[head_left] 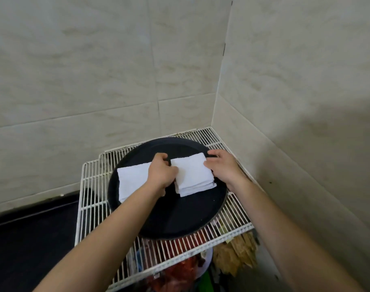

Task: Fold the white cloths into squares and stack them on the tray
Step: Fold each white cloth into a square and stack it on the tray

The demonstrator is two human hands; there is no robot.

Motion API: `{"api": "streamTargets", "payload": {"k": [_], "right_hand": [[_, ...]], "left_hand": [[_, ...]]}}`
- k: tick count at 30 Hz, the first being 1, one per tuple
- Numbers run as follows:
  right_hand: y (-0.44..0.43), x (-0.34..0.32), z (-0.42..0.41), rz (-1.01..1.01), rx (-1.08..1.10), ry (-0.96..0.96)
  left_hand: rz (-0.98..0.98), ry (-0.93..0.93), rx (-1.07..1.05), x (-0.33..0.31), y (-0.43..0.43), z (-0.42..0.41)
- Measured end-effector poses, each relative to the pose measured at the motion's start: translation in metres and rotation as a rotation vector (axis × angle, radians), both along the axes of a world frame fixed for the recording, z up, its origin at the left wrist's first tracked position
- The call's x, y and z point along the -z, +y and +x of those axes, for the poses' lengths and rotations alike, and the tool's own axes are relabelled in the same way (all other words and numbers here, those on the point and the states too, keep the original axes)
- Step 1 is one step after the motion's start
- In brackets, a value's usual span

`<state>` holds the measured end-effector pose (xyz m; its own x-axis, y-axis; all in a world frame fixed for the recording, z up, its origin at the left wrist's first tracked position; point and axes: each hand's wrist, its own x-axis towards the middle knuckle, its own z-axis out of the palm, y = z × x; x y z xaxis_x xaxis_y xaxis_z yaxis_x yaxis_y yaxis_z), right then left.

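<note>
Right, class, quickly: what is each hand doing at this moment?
Left hand: grips the left edge of the right folded cloth.
Right hand: pinches that cloth's right edge.

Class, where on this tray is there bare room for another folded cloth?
The near half of the black tray is bare, from the cloths to its front rim. A thin arc behind them is bare too. The middle band is crowded: left cloth, right stack, and the left hand and right hand gripping that stack.

White cloths [191,175] on a black tray [179,216] — white wire rack [228,226].
</note>
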<state>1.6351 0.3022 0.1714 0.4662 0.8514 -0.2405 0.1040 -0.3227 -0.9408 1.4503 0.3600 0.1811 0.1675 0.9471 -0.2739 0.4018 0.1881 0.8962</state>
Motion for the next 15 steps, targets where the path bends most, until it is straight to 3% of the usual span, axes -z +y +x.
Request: {"api": "streamTargets", "payload": {"k": [5,15], "right_hand": [[0.008,0.011,0.000,-0.040,-0.061,-0.295],[-0.012,0.005,-0.004,-0.049,-0.057,-0.465]], "left_hand": [[0.070,0.174,0.088,0.004,0.006,0.000],[0.145,0.412,0.318,-0.007,-0.008,0.000]]}}
